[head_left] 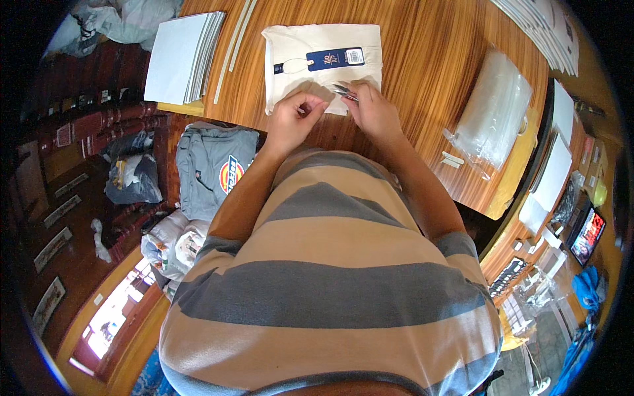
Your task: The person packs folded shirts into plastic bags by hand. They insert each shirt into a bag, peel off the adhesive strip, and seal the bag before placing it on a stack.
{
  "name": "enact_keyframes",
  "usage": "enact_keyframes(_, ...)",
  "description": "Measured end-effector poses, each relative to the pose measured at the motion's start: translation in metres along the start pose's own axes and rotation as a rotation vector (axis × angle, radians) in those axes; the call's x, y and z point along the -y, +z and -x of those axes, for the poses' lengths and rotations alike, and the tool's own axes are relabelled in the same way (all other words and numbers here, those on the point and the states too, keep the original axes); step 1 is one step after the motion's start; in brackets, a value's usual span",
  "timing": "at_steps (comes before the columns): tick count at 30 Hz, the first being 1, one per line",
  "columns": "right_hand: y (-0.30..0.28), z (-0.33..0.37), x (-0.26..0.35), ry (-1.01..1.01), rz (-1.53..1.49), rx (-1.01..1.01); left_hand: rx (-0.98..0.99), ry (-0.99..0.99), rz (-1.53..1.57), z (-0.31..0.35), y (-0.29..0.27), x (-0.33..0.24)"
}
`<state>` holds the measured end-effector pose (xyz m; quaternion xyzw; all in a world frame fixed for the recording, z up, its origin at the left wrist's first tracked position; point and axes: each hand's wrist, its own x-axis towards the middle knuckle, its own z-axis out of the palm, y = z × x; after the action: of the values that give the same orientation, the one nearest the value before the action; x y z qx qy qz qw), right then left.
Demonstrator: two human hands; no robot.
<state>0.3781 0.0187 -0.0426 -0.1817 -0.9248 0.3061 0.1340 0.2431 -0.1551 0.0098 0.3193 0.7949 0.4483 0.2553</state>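
Observation:
A cream folded garment (pixel 290 46) lies flat on the wooden table in front of me. On it rests a navy hang tag (pixel 335 59) with a white label at one end, its thin string looped toward a small dark label (pixel 279 68) on the cloth. My right hand (pixel 375 113) is closed around small thread snips (pixel 345 92), dark and silver, with the tips pointing up and left over the garment's near edge. Beside it, my left hand (pixel 294 121) has thumb and fingers pinched together near the same edge. Whatever those fingertips hold is too small to make out.
A stack of white sheets (pixel 181 59) stands at the table's left edge. Clear plastic bags (pixel 492 109) lie on the right side. Below the table's left edge rests a grey garment (pixel 212 168) with a printed patch. A lit screen (pixel 588 234) is at far right.

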Motion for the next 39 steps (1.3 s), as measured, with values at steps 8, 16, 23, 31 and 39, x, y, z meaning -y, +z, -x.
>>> enact_keyframes(8, 0.007, -0.008, -0.006, 0.022, -0.035, -0.093, 0.032, 0.017, -0.029, 0.004, 0.01, 0.011)
enact_keyframes(16, 0.004, -0.013, -0.011, -0.036, -0.055, -0.141, 0.027, 0.0, -0.063, 0.004, 0.012, 0.011)
enact_keyframes(23, 0.009, -0.011, -0.015, -0.02, -0.058, -0.154, 0.037, 0.014, -0.07, 0.003, 0.016, 0.015)
enact_keyframes(31, 0.016, -0.008, -0.02, -0.049, -0.076, -0.203, 0.067, 0.01, -0.008, 0.003, 0.02, 0.029)
enact_keyframes(39, 0.022, -0.01, -0.025, -0.126, -0.02, -0.229, 0.06, 0.013, 0.075, 0.005, 0.021, 0.022)
